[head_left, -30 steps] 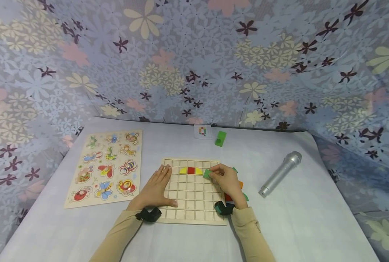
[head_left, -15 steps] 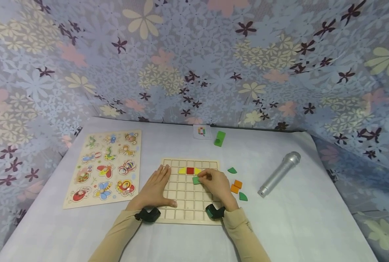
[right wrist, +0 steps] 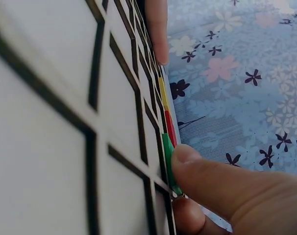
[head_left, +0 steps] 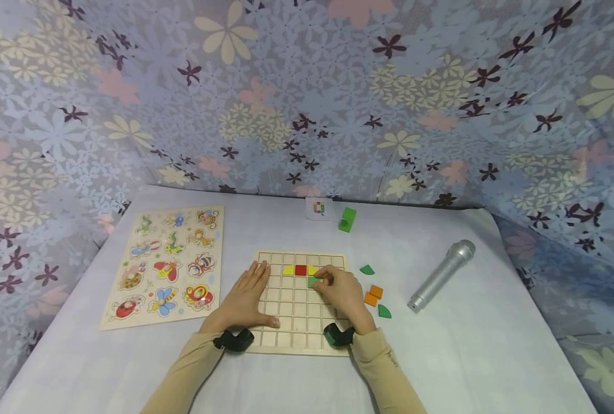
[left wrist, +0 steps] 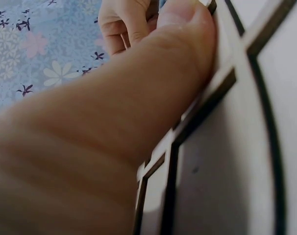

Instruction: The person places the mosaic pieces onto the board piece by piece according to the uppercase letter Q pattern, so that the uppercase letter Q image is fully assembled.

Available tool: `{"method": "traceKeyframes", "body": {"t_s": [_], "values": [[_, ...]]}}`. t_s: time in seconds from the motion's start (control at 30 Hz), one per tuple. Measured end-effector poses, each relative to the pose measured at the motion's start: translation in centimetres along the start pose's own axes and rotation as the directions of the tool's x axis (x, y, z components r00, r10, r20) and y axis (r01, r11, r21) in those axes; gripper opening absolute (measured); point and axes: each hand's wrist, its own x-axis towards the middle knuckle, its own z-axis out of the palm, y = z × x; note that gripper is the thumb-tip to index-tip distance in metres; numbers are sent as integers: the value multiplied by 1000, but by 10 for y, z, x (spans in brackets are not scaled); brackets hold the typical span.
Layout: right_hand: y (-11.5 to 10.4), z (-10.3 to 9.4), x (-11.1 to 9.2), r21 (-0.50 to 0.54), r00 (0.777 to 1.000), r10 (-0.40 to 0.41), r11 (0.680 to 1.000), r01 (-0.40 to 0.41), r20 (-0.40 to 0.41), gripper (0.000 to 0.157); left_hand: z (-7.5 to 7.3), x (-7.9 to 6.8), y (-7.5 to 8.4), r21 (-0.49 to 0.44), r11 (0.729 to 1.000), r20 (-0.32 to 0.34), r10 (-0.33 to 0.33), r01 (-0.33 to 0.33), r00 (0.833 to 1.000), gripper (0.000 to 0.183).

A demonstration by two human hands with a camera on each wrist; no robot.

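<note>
A wooden grid board [head_left: 307, 349] lies in front of the person in the head view. My left hand [head_left: 246, 296] rests on its left side, fingers straight and spread, thumb over the grid. My right hand [head_left: 340, 289] pinches a green square tile [head_left: 313, 282] at the cell below the right yellow tile [head_left: 311, 269]. That yellow piece, a red square tile [head_left: 300, 270] and another yellow tile [head_left: 288, 269] form a row near the board's far edge. In the right wrist view, the thumb presses against the green tile's edge, with a finger beneath.
Right of the board lie two orange tiles [head_left: 373, 295] and two green quarter-round tiles [head_left: 384, 311]. A silver microphone [head_left: 441, 277] lies farther right. Behind stand a small pattern card [head_left: 319, 209] and a green block [head_left: 347, 219]. An insect puzzle board [head_left: 164, 264] lies left.
My right hand has carried the green square tile left and toward the person, from beside the right yellow tile to the cell below it. The left hand stays still.
</note>
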Motion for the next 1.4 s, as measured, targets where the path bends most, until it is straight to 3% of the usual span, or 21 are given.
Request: {"method": "traceKeyframes", "body": {"t_s": [0.1,0.2,0.33,0.4,0.6,0.77,0.87,1.0,1.13,1.3,1.4], "values": [[2,-1,0,20,1000,-2,1000,2,7,17,0,0,0,0,1000,-3,2,-2,1000,125],[8,-6,1,110,999,-28,994,24,38,18,0,0,0,2,1000,-3,1,-1,1000,125],[24,-25,1,264,998,-25,964,7,65,24,-1,0,1,0,1000,3,-2,2,1000,125],[35,-37,0,294,998,1,956,-21,67,28,-1,0,2,0,1000,7,-4,4,1000,124],[67,-64,-5,254,983,71,961,-113,167,41,-1,-1,2,-5,1000,10,-10,10,1000,125],[72,-71,-8,240,967,59,963,-120,247,42,-1,-1,2,-11,1000,11,-15,15,1000,125],[68,-68,-8,188,975,79,975,-119,207,35,-2,-1,3,-15,1000,13,-17,17,1000,125],[63,-62,-6,73,992,90,993,-97,93,27,-1,0,3,-19,1000,16,-19,20,1000,125],[61,-58,-4,16,995,103,995,-103,17,20,-1,0,4,-20,1000,19,-15,15,1000,125],[53,-52,0,125,991,130,984,-126,-24,25,-1,0,3,-18,1000,19,-18,18,1000,125],[45,-46,2,215,994,113,970,-109,-5,26,-1,0,3,-15,1000,17,-24,24,1000,125]]}}
